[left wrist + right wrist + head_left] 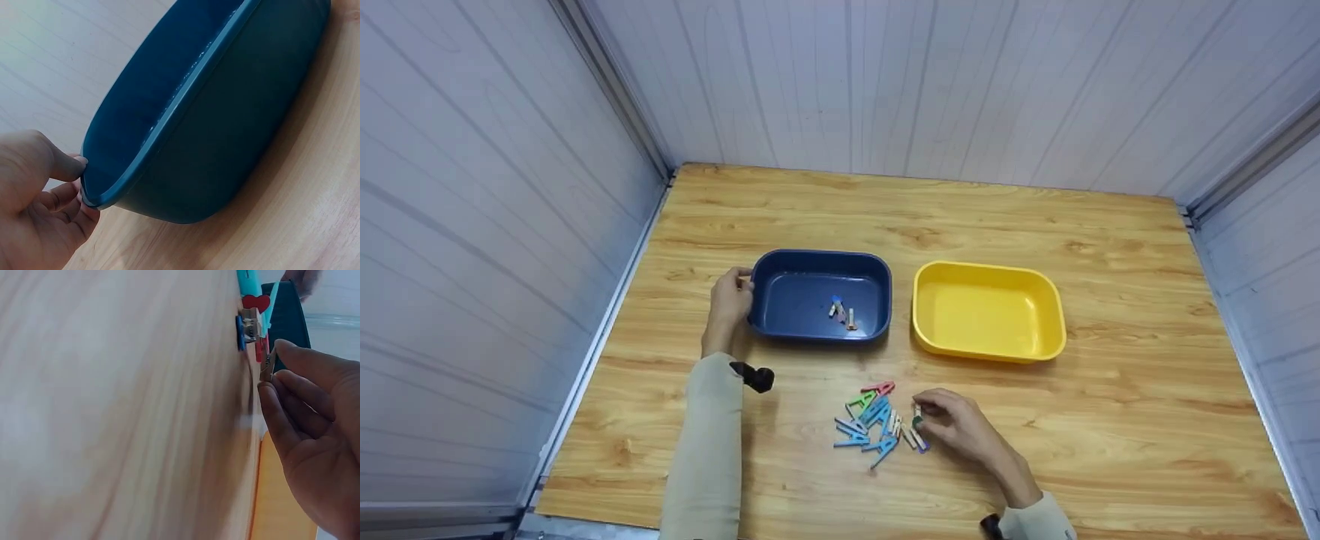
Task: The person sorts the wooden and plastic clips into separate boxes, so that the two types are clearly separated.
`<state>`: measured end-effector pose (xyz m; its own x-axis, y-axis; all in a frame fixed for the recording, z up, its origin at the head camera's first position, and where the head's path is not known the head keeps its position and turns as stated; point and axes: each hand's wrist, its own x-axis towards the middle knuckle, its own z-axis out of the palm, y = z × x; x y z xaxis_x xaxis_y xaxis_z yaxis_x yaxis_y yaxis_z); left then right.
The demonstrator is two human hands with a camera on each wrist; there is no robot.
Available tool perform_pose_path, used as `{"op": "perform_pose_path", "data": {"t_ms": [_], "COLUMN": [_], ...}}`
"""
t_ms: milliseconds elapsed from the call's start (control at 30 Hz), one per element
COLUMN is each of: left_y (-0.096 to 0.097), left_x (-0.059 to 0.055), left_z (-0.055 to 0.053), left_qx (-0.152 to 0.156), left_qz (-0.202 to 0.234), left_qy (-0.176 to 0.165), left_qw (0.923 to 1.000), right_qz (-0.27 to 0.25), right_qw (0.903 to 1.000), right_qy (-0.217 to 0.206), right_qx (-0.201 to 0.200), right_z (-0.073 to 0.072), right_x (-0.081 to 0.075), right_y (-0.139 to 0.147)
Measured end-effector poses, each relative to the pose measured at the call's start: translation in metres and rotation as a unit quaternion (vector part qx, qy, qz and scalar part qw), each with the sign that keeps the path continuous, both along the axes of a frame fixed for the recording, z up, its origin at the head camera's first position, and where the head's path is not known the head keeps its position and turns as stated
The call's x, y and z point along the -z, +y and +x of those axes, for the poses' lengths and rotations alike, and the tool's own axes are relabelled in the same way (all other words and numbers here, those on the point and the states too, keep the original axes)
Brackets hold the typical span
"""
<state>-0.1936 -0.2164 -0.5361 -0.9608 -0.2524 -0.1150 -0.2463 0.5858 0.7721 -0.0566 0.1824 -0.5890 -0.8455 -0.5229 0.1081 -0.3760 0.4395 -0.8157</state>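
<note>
My left hand (730, 301) pinches the left rim of a dark blue plastic basin (819, 336); in the left wrist view the thumb lies on the rim with the fingers curled below it. A few small wooden clothespins (851, 319) lie inside the basin toward its right. My right hand (960, 426) pinches a small wooden clothespin (268, 367) between thumb and fingertips, just right of a pile of clothespins (877, 412). The pile mixes blue, green and pink plastic ones with small wooden ones. One wooden clothespin (249, 326) with a red heart lies close by in the right wrist view.
A yellow plastic basin (990, 354) stands right of the blue one, a narrow gap between them. Both rest on a wood-grain table (1140, 420). Pale panel walls (885, 90) enclose the table at the back and both sides.
</note>
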Motion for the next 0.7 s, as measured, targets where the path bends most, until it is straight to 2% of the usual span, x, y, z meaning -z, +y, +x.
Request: {"op": "perform_pose_path", "data": {"t_ms": [200,367,433,567,700], "left_y": [0.0,-0.001,-0.002,-0.002,0.001], "left_x": [0.003,0.002,0.004,0.004,0.003], "left_z": [-0.002,-0.003,-0.002,-0.002,-0.003], "left_qx": [-0.002,-0.002,-0.002,-0.004,-0.007], "left_qz": [-0.002,0.017,0.023,0.025,0.016], "left_qy": [0.001,0.001,0.014,0.011,-0.005], "left_qw": [1.0,0.9999,0.9996,0.9996,0.9998], "right_qz": [-0.015,-0.048,-0.065,-0.075,-0.076], "right_qw": [0.9994,0.9978,0.9959,0.9941,0.9936], "right_qy": [0.012,-0.033,-0.054,-0.062,-0.059], "right_qx": [0.027,0.032,0.034,0.049,0.06], "right_z": [-0.003,-0.006,-0.008,-0.011,-0.012], "right_x": [-0.008,-0.018,-0.021,-0.029,-0.054], "right_y": [0.0,-0.002,-0.003,-0.005,-0.012]}}
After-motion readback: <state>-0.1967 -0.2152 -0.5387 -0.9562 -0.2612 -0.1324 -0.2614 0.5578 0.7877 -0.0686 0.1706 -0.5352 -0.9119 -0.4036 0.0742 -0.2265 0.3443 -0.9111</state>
